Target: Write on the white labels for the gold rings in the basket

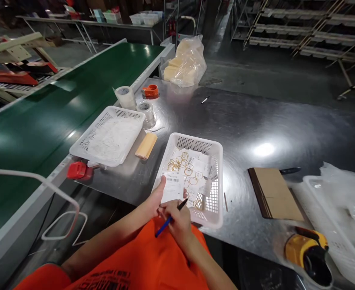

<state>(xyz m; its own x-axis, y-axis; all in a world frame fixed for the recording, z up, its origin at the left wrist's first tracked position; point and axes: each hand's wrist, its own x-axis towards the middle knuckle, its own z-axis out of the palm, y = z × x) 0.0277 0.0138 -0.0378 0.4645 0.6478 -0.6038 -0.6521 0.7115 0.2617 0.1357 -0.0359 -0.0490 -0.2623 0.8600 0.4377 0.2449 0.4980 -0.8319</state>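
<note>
My left hand point(156, 198) is closed on a white paper slip point(173, 186) with a printed barcode, its thumb lying along the slip's left edge. Close beside it, my right hand point(178, 219) grips a blue pen point(164, 226) with a dark tip that points up and to the right. The right fingertips are at the slip's lower edge; whether they also pinch it I cannot tell. Just beyond both hands stands a white perforated basket point(219, 173). Several yellow rubber bands point(188, 171) and white printed papers point(200, 164) lie in it.
Left of the basket are a yellowish packet point(146, 146), another white basket point(75, 150) with clear plastic bags and a red tape dispenser point(76, 170). Tape rolls point(124, 96) stand behind. Cardboard pieces point(277, 193) and a yellow tape dispenser point(300, 247) lie right. A green conveyor point(83, 86) runs left.
</note>
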